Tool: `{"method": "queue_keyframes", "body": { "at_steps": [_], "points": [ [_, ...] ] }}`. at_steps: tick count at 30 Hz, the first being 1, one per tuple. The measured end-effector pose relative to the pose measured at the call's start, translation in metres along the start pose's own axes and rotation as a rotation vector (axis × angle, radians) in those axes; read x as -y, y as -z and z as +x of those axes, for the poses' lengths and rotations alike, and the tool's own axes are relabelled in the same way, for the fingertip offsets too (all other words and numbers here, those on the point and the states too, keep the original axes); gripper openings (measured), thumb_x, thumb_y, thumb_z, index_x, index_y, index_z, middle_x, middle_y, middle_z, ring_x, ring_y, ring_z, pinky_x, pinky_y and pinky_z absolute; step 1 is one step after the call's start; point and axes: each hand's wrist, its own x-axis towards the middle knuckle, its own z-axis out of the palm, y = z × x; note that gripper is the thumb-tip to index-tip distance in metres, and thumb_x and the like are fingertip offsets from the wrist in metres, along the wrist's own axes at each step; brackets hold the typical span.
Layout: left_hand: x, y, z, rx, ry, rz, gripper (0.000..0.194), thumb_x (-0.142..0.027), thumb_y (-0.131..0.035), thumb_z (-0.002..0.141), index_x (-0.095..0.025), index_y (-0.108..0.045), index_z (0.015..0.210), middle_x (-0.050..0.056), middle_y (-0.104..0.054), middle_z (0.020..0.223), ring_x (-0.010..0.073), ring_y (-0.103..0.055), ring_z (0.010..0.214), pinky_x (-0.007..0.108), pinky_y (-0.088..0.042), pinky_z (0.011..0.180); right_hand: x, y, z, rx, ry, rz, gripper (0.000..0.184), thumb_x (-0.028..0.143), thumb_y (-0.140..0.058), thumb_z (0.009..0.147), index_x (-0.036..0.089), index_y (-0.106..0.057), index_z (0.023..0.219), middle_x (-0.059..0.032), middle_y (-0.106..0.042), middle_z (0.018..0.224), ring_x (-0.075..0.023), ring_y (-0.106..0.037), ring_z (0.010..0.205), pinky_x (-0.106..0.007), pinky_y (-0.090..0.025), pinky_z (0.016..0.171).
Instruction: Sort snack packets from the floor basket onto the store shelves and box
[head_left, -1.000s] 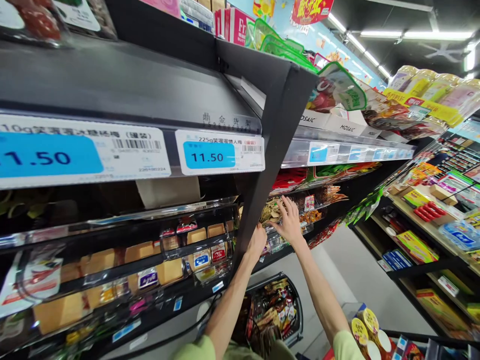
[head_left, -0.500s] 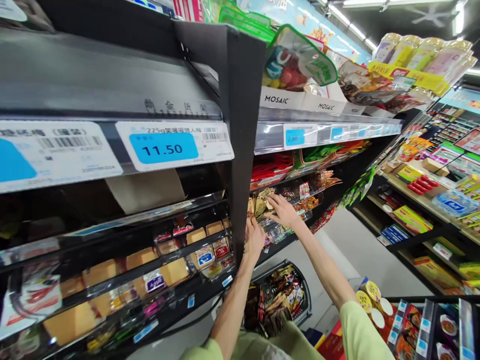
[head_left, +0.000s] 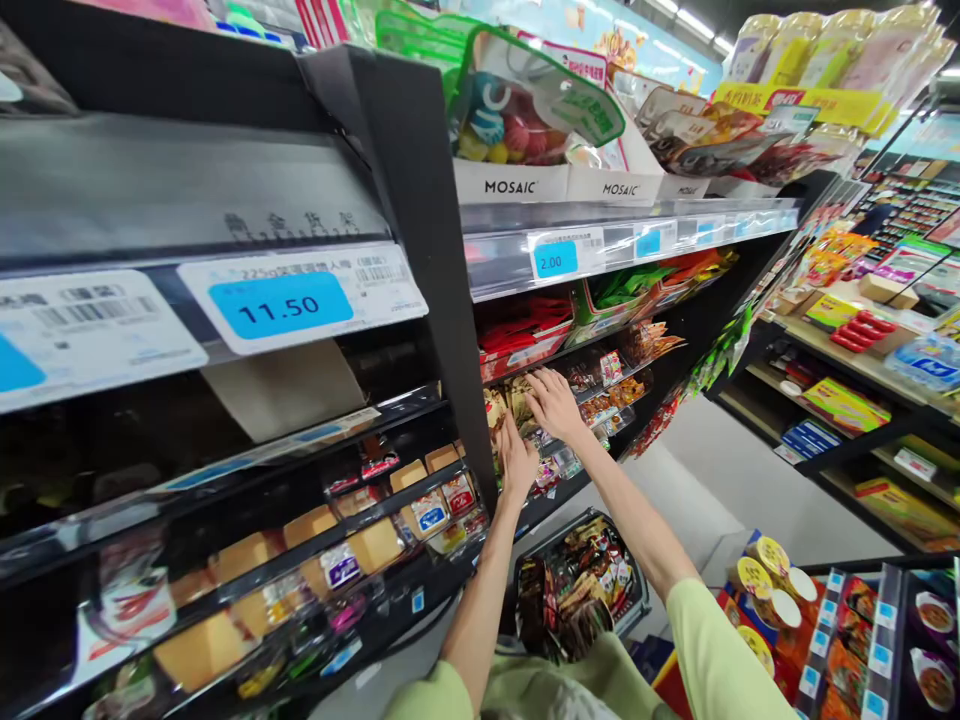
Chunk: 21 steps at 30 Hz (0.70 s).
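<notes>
Well, close to you on the left, a big price tag says 11.50 on blue, with "225g" in small, blurry print at its top. Low down, below your arms, sits a dark basket full of shiny packs, and their words are too small to read.

Farther in, past the black post, the tan packets lie on a low shelf. They are right at the fingers of both your grips. Your left grip comes up from below, its fingers pointing at the packets. Your right grip bends over their right side. You can't tell whether either one is pinching a packet or just touching.

Just above and behind your fingers are red packets in a box. Over them, a smaller tag says 2.00 on blue. On the shelf above that, white boxes say MOSAIC in black. One holds a green-edged bag of bright sweets.

Farther back, bottles with pale gold lids stand behind a yellow band with Chinese writing. Across the floor, more shelves hold colourful boxes.
</notes>
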Motion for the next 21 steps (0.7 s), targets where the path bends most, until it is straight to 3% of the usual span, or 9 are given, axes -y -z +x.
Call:
{"method": "queue_keyframes", "body": {
  "at_steps": [3,6,10,13,15,17,19,21],
  "points": [
    [0.0,0.004,-0.005,0.043,-0.038,0.057,0.081,-0.002,-0.048,0.086,-0.01,-0.03,0.164,0.022,-0.045,0.165,0.0354,-0.038,0.156,0.058,-0.034,0.128,-0.001,-0.005,-0.002,-0.003,0.007,-0.001,0.047,0.039,-0.035,0.113,0.017,-0.062,0.144,-0.0156,-0.066,0.143,-0.028,-0.052,0.142,-0.05,-0.037,0.121],
    [-0.001,0.009,-0.003,0.052,-0.066,0.079,0.079,0.0,-0.046,0.085,-0.011,-0.034,0.162,0.022,-0.047,0.163,0.0335,-0.042,0.154,0.055,-0.037,0.126,-0.003,-0.005,-0.009,0.045,0.042,0.006,0.045,0.039,-0.036,0.113,0.019,-0.064,0.142,-0.0137,-0.067,0.142,-0.027,-0.054,0.139,-0.049,-0.037,0.121],
    [-0.006,0.016,0.002,0.067,-0.06,0.113,0.075,-0.003,-0.048,0.086,-0.01,-0.035,0.16,0.024,-0.047,0.161,0.034,-0.043,0.153,0.056,-0.035,0.126,0.0,0.004,-0.013,0.014,0.0,0.046,0.051,0.047,-0.039,0.112,0.021,-0.054,0.154,-0.0117,-0.059,0.155,-0.0262,-0.045,0.15,-0.053,-0.024,0.131],
    [-0.014,0.025,-0.01,0.052,-0.054,0.129,0.071,-0.008,-0.049,0.091,-0.01,-0.035,0.16,0.025,-0.044,0.161,0.0347,-0.037,0.155,0.056,-0.033,0.128,0.0,0.016,-0.02,-0.038,-0.025,0.114,0.058,0.054,-0.04,0.11,0.023,-0.047,0.159,-0.0093,-0.05,0.164,-0.0259,-0.035,0.157,-0.054,-0.017,0.134],
    [-0.019,0.028,-0.03,0.062,-0.077,0.134,0.067,-0.01,-0.048,0.094,-0.012,-0.035,0.16,0.024,-0.041,0.162,0.0335,-0.035,0.157,0.055,-0.03,0.129,-0.009,0.023,-0.037,-0.109,-0.07,0.184,0.058,0.054,-0.038,0.111,0.023,-0.048,0.158,-0.0087,-0.048,0.165,-0.0255,-0.035,0.158,-0.054,-0.019,0.134],
    [-0.023,0.027,-0.063,0.162,-0.126,0.127,0.063,-0.011,-0.046,0.097,-0.013,-0.036,0.159,0.023,-0.04,0.163,0.0324,-0.035,0.157,0.054,-0.031,0.129,-0.025,0.026,-0.071,-0.197,-0.173,0.258,0.054,0.052,-0.037,0.111,0.023,-0.055,0.152,-0.0096,-0.053,0.16,-0.0253,-0.042,0.153,-0.052,-0.026,0.131],
    [-0.024,0.027,-0.111,0.369,-0.186,0.1,0.058,-0.011,-0.045,0.099,-0.013,-0.041,0.157,0.022,-0.044,0.161,0.0311,-0.039,0.154,0.053,-0.035,0.128,-0.044,0.024,-0.125,-0.288,-0.351,0.306,0.05,0.052,-0.038,0.111,0.022,-0.063,0.142,-0.0113,-0.061,0.152,-0.0251,-0.051,0.145,-0.049,-0.034,0.127],
    [-0.02,0.03,-0.17,0.667,-0.245,0.048,0.054,-0.01,-0.044,0.1,-0.016,-0.047,0.153,0.019,-0.051,0.156,0.0288,-0.045,0.149,0.052,-0.039,0.125,-0.06,0.017,-0.196,-0.372,-0.621,0.305,0.048,0.051,-0.038,0.111,0.019,-0.068,0.133,-0.0134,-0.067,0.142,-0.0247,-0.057,0.136,-0.045,-0.041,0.121]
  ]
}}
